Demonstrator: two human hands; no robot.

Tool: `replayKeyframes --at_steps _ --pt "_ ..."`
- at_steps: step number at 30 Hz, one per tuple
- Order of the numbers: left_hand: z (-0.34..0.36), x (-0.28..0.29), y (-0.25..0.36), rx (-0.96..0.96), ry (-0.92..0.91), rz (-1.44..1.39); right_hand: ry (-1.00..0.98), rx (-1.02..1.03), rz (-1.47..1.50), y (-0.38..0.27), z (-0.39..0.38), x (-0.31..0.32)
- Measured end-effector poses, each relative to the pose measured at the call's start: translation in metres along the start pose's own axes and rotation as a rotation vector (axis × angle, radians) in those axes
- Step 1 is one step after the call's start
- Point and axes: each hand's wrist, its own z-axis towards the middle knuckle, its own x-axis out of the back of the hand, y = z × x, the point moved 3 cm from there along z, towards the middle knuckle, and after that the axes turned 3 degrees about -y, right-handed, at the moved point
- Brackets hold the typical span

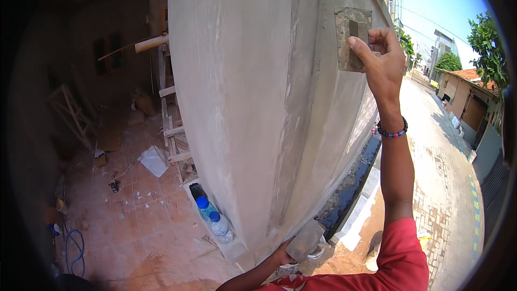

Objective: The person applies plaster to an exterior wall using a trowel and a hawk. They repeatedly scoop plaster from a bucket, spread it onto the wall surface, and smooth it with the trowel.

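Note:
My right hand [379, 59] is raised at the upper right of the wall [237, 86], fingers closed on a small dark rectangular block [357, 31] against a rough square patch of mortar [346, 16]. Low at the centre, my left hand [283, 254] grips a flat grey rectangular board [304, 240] near the foot of the wall, partly over a pale object that I cannot make out. The wall is grey plaster, streaked with lighter and darker vertical bands.
Two water bottles [219, 226] stand on a ledge. Left, a dim room has a wooden ladder [175, 130], a wooden frame [70, 116], a blue hose [75, 250] and scraps. Right are a gutter [347, 178], paved lane [441, 167], houses and trees.

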Motion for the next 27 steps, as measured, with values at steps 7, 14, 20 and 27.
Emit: replayKeyframes --at_steps 7,14,20,27 --pt "0.008 0.049 -0.027 0.056 -0.147 -0.041 0.048 0.130 -0.427 -0.054 0.067 -0.040" --pt "-0.014 0.039 -0.046 0.118 -0.101 -0.024 -0.003 0.058 -0.454 -0.037 -0.059 -0.052" --pt "-0.032 0.043 -0.045 0.128 -0.067 0.011 -0.035 -0.078 -0.361 -0.043 -0.108 -0.027" --pt "-0.023 0.069 -0.041 0.061 -0.159 -0.012 0.072 0.006 -0.410 -0.083 0.064 -0.022"
